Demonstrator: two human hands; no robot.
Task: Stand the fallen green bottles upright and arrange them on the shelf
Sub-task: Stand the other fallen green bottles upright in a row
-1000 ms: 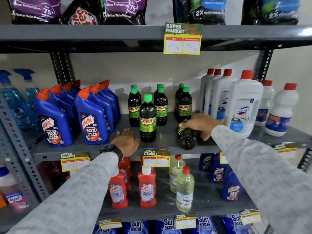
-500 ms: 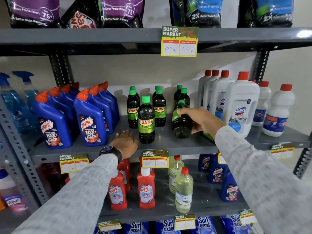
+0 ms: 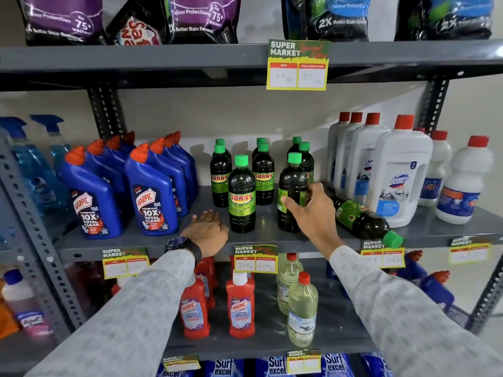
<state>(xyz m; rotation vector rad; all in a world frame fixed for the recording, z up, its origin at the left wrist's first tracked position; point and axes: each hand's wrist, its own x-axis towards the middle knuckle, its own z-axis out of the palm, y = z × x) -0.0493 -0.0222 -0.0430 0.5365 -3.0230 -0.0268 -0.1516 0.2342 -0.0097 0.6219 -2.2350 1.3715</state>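
Note:
Several dark green-capped bottles stand upright in the middle of the grey shelf (image 3: 272, 240). My right hand (image 3: 313, 210) grips one of them, the front-right upright bottle (image 3: 292, 186), which stands on the shelf. Beside it to the left stands another front bottle (image 3: 242, 197) labelled Sunny. One green bottle (image 3: 362, 219) still lies on its side to the right, its cap pointing toward the shelf's front edge. My left hand (image 3: 208, 229) rests flat on the shelf, fingers spread, holding nothing.
Blue Harpic bottles (image 3: 149, 191) crowd the left of the shelf and white red-capped bottles (image 3: 394, 172) the right, close behind the fallen one. Price tags (image 3: 255, 258) hang on the shelf edge. Red and clear bottles fill the shelf below.
My right hand has lifted the bottle that lay on its side and stood it upright on the shelf. Another fallen bottle is now revealed to the right. My left hand stayed put.

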